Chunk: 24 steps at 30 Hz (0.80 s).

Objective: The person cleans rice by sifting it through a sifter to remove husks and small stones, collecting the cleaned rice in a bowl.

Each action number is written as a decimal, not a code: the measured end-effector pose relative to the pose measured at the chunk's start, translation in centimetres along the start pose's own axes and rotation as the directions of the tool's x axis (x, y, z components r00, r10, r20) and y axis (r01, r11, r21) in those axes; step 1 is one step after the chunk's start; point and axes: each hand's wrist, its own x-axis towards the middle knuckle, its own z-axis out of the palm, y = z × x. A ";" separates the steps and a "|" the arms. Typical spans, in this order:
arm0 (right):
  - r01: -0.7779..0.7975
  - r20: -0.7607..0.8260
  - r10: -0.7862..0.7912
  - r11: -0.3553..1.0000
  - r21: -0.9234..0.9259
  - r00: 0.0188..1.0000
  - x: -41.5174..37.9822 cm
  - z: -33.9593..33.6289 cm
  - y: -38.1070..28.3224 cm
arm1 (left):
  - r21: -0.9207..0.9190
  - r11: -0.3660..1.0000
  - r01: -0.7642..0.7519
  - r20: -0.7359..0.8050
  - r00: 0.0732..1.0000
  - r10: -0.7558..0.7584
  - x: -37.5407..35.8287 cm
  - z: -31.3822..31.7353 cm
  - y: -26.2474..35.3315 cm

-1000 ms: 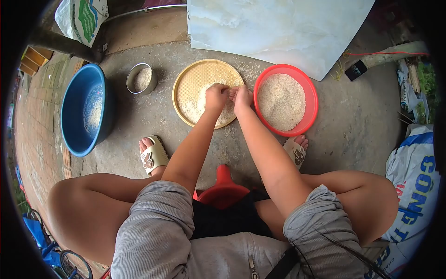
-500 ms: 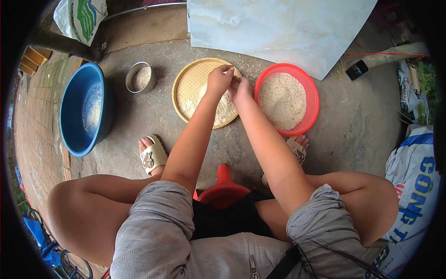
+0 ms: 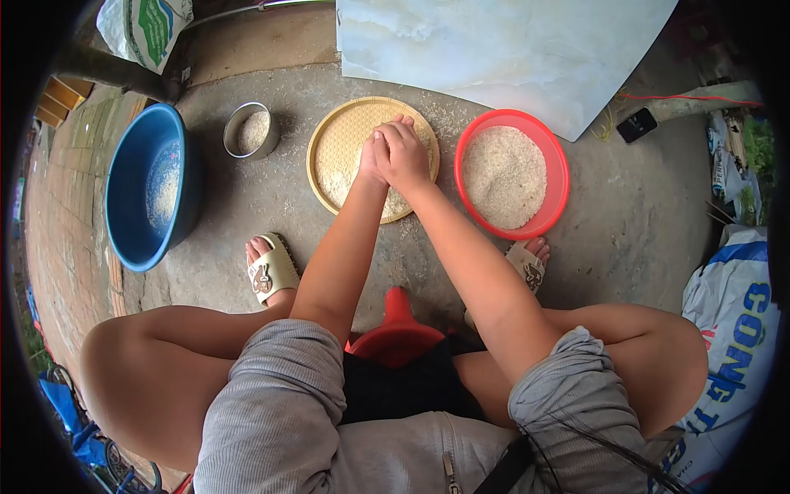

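Observation:
Above a round woven bamboo tray [image 3: 341, 132] with rice grains on it, my two hands are pressed together. My right hand [image 3: 405, 154] lies over my left hand [image 3: 373, 160], fingers closed around it. Most of my left hand is covered, and anything between the palms is hidden. Pale rice [image 3: 336, 183] shows on the tray's lower left part. Just right of the tray stands a red plastic basin [image 3: 561, 177] holding a heap of rice [image 3: 504, 177].
At the left are a blue basin [image 3: 123, 239] with some grains inside and a small metal bowl [image 3: 268, 142] of rice. A marbled sheet [image 3: 494, 49] covers the back. A phone [image 3: 636, 124] lies at right. Printed sacks [image 3: 732, 329] stand lower right. Loose grains dot the concrete.
My right hand has moved left and turned over onto my left hand. The two, loosely touching at the fingers before, are now clasped over the tray.

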 end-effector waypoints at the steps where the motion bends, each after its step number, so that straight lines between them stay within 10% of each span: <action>1: 0.056 0.039 -0.056 0.998 -0.008 0.998 -0.2 -0.1 0.2 | -0.001 1.000 0.000 0.000 1.000 0.000 0.0 0.7 0.2; 3: 0.112 0.077 -0.111 0.994 -0.012 0.991 -0.7 -0.4 0.6 | 0.249 0.966 -0.073 -0.430 0.885 0.178 0.0 2.8 0.5; 9: 0.032 0.170 -0.007 0.989 -0.142 0.985 -3.3 -1.5 2.6 | 0.394 0.914 -0.096 -0.646 0.678 0.350 -0.6 2.9 2.7; 21: -0.046 0.289 0.134 0.955 -0.293 0.948 -5.9 -2.6 4.5 | 0.666 0.620 -0.414 -0.416 0.484 0.770 0.2 11.6 17.4; 24: -0.042 0.286 0.134 0.951 -0.305 0.949 -5.8 -2.5 4.4 | 0.871 0.461 -0.169 -0.396 0.312 0.863 -1.6 12.0 19.6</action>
